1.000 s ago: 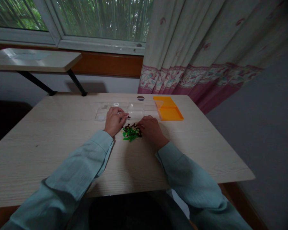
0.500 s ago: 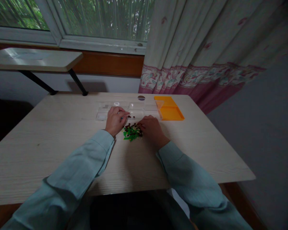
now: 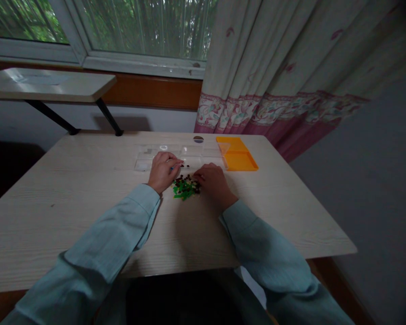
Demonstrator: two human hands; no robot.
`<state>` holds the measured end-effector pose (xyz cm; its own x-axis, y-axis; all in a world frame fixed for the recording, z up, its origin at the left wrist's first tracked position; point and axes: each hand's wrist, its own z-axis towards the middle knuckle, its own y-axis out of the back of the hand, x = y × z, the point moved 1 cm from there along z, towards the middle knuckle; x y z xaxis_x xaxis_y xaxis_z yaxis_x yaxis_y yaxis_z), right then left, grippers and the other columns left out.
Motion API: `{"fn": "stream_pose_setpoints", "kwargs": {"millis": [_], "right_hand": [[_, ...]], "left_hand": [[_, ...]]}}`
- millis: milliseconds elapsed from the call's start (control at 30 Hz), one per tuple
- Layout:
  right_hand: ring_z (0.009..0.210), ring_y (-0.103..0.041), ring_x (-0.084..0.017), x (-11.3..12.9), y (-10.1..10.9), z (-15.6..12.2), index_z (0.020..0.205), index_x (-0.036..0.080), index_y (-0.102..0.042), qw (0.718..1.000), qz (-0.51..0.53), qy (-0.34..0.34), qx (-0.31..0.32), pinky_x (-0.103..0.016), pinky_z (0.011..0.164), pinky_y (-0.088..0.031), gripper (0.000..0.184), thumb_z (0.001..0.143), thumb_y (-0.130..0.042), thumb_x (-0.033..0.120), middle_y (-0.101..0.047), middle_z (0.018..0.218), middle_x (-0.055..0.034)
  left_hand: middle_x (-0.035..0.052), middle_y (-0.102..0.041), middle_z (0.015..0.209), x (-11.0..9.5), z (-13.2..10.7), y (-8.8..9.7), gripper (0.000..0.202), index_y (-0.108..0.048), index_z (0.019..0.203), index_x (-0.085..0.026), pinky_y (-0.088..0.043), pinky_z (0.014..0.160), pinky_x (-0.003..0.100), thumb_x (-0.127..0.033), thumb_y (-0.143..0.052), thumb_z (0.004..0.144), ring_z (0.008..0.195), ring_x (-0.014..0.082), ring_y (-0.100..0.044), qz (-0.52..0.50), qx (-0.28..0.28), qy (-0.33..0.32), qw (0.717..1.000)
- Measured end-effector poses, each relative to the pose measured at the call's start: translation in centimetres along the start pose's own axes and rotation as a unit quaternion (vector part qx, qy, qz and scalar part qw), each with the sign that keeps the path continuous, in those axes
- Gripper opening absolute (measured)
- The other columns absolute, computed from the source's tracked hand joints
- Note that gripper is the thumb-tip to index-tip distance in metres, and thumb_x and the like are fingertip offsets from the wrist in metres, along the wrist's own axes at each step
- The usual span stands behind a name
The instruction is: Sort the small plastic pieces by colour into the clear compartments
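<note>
A small heap of green, dark brown and pale building-block pieces (image 3: 183,190) lies on the table in front of me. At its right edge, the bent fingers of my right hand (image 3: 214,181) are closed down among the pieces; whatever they pinch is hidden. My left hand (image 3: 162,172) rests over the front of a clear compartment box (image 3: 208,159), thumb and fingers drawn together. A bluish speck shows by its thumb, too small to name. A couple of dark bits (image 3: 185,166) sit just right of its fingertips, in the box's front area.
An orange tray (image 3: 238,159) lies at the box's right end, partly under its clear edge. A dark round disc (image 3: 198,139) is behind the box. A raised shelf (image 3: 71,88) on black legs stands at the back left, a curtain (image 3: 237,110) behind the table.
The view has shifted very slightly. Both hands stay in about the same places, with only small finger movement.
</note>
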<state>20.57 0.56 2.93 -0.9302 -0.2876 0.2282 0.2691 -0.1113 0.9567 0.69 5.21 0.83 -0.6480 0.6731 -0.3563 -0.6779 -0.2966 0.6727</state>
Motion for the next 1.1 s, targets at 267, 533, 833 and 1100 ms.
{"fn": "stream_pose_setpoints", "kwargs": {"millis": [267, 533, 833, 1100], "right_hand": [[0.082, -0.064, -0.016, -0.9, -1.1, 0.4, 0.087, 0.019, -0.075, 0.948, 0.287, -0.076, -0.112, -0.028, 0.075, -0.047, 0.016, 0.085, -0.060, 0.027, -0.073, 0.088, -0.0051], [0.080, -0.067, -0.019, -0.6, -1.3, 0.7, 0.084, 0.018, -0.075, 0.912, 0.389, -0.095, -0.095, -0.029, 0.074, -0.049, 0.018, 0.081, -0.062, 0.031, -0.075, 0.086, -0.0049], [0.081, -0.067, -0.018, -0.1, -1.6, 0.6, 0.088, 0.018, -0.076, 0.904, 0.415, -0.081, -0.066, -0.028, 0.074, -0.049, 0.022, 0.083, -0.059, 0.032, -0.075, 0.088, -0.0047], [0.082, -0.066, -0.018, 0.1, -1.4, 0.5, 0.089, 0.019, -0.075, 0.919, 0.380, -0.081, -0.070, -0.029, 0.077, -0.049, 0.024, 0.085, -0.056, 0.032, -0.075, 0.088, -0.0041]], "left_hand": [[0.0059, -0.062, 0.099, -0.4, -0.1, 0.1, 0.024, -0.070, 0.107, -0.025, -0.041, 0.090, 0.041, -0.032, -0.053, 0.092, 0.099, 0.0212, -0.050, -0.029, 0.031, -0.065, 0.997], [0.0050, -0.063, 0.095, -0.6, 0.0, 0.0, 0.027, -0.068, 0.109, -0.026, -0.042, 0.086, 0.038, -0.040, -0.062, 0.087, 0.095, 0.0200, -0.052, -0.043, 0.039, -0.099, 0.993], [0.0042, -0.063, 0.092, -0.6, -0.1, 0.0, 0.020, -0.069, 0.101, -0.025, -0.042, 0.084, 0.037, -0.037, -0.059, 0.089, 0.092, 0.0189, -0.052, -0.040, 0.028, -0.111, 0.993], [0.0048, -0.064, 0.093, -0.8, -0.1, 0.2, 0.020, -0.070, 0.100, -0.025, -0.042, 0.085, 0.038, -0.036, -0.056, 0.091, 0.094, 0.0197, -0.053, -0.040, 0.046, -0.088, 0.994]]}}
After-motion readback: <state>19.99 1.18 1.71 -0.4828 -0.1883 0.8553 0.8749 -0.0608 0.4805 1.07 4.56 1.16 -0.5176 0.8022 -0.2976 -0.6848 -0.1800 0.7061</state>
